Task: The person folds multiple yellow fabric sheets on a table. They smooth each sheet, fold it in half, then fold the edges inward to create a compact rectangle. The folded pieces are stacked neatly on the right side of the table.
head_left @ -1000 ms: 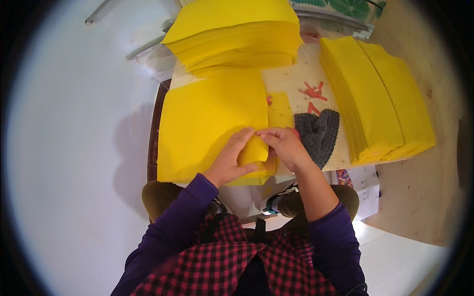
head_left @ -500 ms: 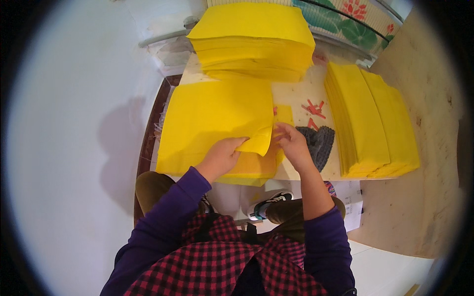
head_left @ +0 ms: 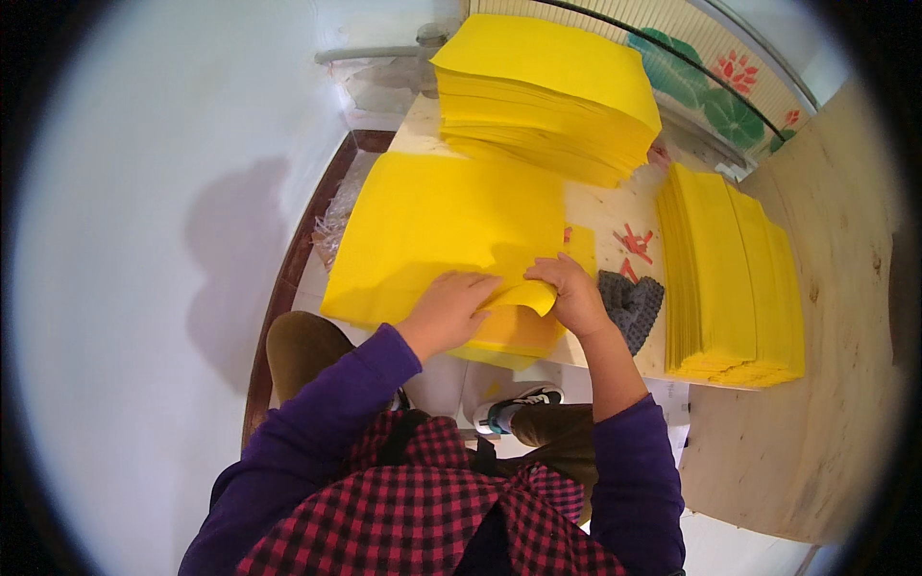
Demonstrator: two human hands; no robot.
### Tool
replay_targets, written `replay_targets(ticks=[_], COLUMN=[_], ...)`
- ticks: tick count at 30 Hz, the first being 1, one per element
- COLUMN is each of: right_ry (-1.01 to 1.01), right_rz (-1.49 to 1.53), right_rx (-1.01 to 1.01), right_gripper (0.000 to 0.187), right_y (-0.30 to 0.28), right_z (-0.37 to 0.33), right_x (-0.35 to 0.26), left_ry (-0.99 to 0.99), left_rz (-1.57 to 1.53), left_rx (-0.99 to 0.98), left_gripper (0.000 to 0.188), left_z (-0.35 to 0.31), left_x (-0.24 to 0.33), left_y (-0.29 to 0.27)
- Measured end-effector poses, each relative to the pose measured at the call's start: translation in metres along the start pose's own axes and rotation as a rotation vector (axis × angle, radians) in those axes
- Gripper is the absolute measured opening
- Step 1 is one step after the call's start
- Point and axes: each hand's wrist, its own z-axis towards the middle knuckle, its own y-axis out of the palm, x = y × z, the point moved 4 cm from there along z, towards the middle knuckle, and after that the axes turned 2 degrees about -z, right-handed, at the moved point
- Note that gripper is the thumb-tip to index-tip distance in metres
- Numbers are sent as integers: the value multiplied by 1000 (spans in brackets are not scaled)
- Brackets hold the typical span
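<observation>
A yellow sheet [head_left: 451,216], felt-like and soft, lies on top of a low pile of the same sheets in front of me. Its near right corner is lifted and curled between my hands. My left hand [head_left: 449,309] lies over the near edge, fingers on top and thumb by the fold, closed on the sheet. My right hand [head_left: 574,296] bends its fingers over the curled corner and grips it. The sheets underneath show a darker yellow below the fold.
At the back stands a tall yellow stack [head_left: 547,106], with another stack [head_left: 725,278] at the right. Orange-red strips [head_left: 634,245] and a dark grey knitted item [head_left: 631,307] lie on the wooden table [head_left: 600,202]. A wooden panel [head_left: 836,336] rises at the right.
My right hand has come onto the sheet's corner from just beside it. The corner is now curled over more, and my left hand lies flatter on the edge. The whole view has shifted slightly.
</observation>
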Motion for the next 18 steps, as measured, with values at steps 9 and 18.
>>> replay_targets(ticks=[9,18], right_ry=[45,259], right_rz=[165,362], right_rx=[-45,-40], right_gripper=[40,44], right_y=[10,18], right_z=[-21,-22], right_x=[15,30], left_ry=[-127,-198], left_rz=[253,239], left_rx=[74,258], left_gripper=[56,47], left_z=[-80,-118], left_x=[-54,-110], left_y=[-24,-74])
